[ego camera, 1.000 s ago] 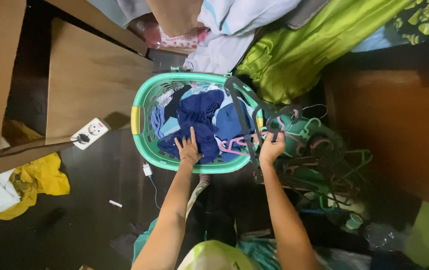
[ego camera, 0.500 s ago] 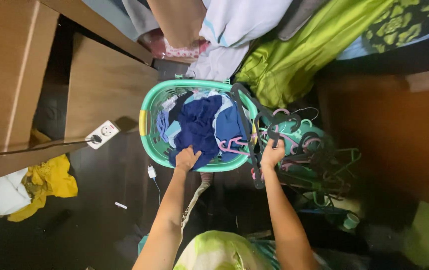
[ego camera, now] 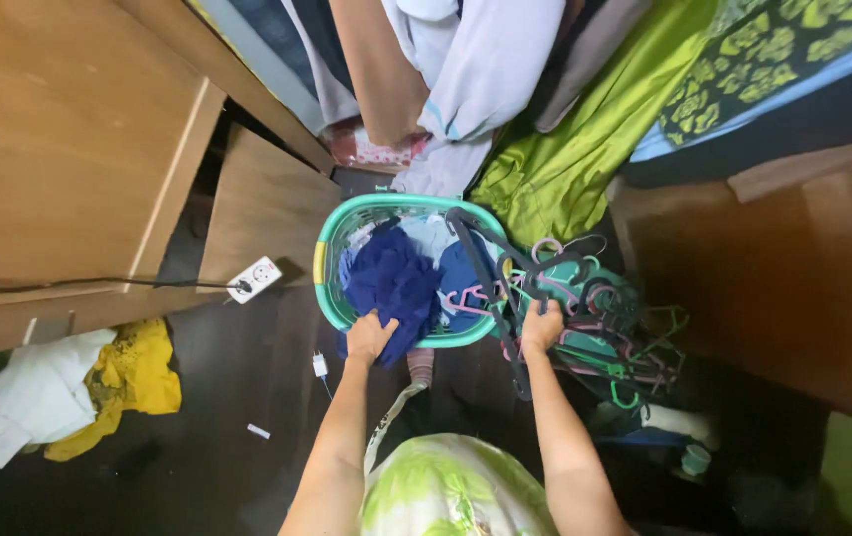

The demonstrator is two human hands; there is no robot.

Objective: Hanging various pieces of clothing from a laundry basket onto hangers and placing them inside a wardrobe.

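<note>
Dark floor (ego camera: 198, 397) fills the near part of the head view, with wooden cabinet panels (ego camera: 69, 149) at far left and a bed piled with green and pale bedding (ego camera: 565, 149) at far right. On the floor at left lie a yellow and white cloth heap (ego camera: 78, 392) and a white power strip (ego camera: 253, 279).

A green laundry basket (ego camera: 332, 298) sits mid-scene, full of clothes. The left hand (ego camera: 370, 335) is closed in a fist on a dark blue garment (ego camera: 391, 283) at the basket's near rim, where the cloth spills over the edge. The right hand (ego camera: 542, 328) is curled around a tangled bundle of hangers (ego camera: 595, 318), black, pink and green, lying just right of the basket and leaning on its rim.

Both arms reach straight forward from the body, elbows slightly bent, wrists low, palms down.

To lift the garment well, I judge a full-handed grip on a thick fold is best, drawn upward rather than sideways, so other clothes stay put. The hangers look interlocked; freeing 1 likely needs a slow pull by its hook.
</note>
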